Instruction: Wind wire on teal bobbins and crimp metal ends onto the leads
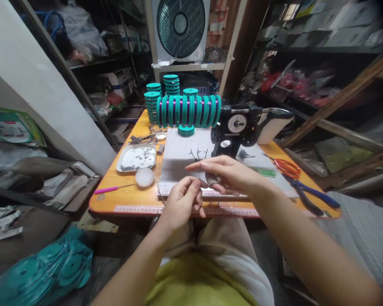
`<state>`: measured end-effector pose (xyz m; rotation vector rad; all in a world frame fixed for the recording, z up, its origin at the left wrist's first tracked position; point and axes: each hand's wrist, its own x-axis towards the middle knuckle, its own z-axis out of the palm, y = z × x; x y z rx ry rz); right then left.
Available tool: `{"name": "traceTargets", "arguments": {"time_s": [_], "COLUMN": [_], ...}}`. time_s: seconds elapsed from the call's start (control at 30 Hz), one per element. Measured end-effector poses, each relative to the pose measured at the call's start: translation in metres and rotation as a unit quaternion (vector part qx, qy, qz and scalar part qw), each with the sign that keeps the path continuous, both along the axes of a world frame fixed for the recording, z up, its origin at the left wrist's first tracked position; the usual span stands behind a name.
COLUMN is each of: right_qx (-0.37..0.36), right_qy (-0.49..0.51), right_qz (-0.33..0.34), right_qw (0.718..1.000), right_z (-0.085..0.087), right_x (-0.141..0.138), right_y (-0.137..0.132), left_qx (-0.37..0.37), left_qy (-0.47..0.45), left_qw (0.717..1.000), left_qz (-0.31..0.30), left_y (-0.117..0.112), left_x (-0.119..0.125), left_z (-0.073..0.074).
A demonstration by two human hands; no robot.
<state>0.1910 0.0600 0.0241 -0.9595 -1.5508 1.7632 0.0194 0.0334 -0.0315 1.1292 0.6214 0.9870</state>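
Note:
Both of my hands meet over the near edge of the white board [175, 146] on the orange table. My left hand [183, 197] is closed in a pinch between thumb and forefinger; what it holds, if anything, is too small to make out. My right hand [231, 174] reaches in from the right with its fingers stretched forward, and a small rounded grey thing [212, 178] sits between them. Just beyond my fingers lie thin dark branching pieces [198, 154]. Above the board, a row of green spools [188, 111] with purple windings sits on the shaft of a black hand-cranked winder [234, 127].
Stacks of green spools [171, 85] stand behind. At left are a white tray [123, 168] of small grey pieces, a round white dish [144, 177] and a pink-handled tool [106, 190]. Blue-handled pliers [319, 195] and orange cord [287, 168] lie right. A fan [181, 29] stands at the back.

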Motion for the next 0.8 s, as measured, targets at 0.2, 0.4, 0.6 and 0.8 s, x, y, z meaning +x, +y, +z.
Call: {"name": "traceTargets", "arguments": {"time_s": [0.2,0.4,0.6,0.8], "right_qx": [-0.176,-0.207,-0.216,-0.215], "right_qy": [0.211,0.243,0.237,0.236], "right_qz": [-0.057,-0.125,-0.128,-0.129], "right_qw": [0.96,0.939,0.939,0.939], "right_z": [-0.011,-0.013,-0.01,-0.015], "right_x": [-0.022,-0.038,-0.042,-0.042], "right_y": [0.005,0.002,-0.004,-0.009], "left_qx": [-0.056,-0.115,-0.142,-0.164], "left_qy": [-0.053,-0.144,-0.142,-0.122], "left_qw": [0.996,0.983,0.979,0.979], "left_qz": [0.034,0.017,-0.02,-0.027], "left_y": [-0.01,-0.024,-0.034,-0.04], "left_x": [0.006,0.008,-0.002,-0.011], "left_z": [-0.002,-0.001,0.001,-0.003]}}
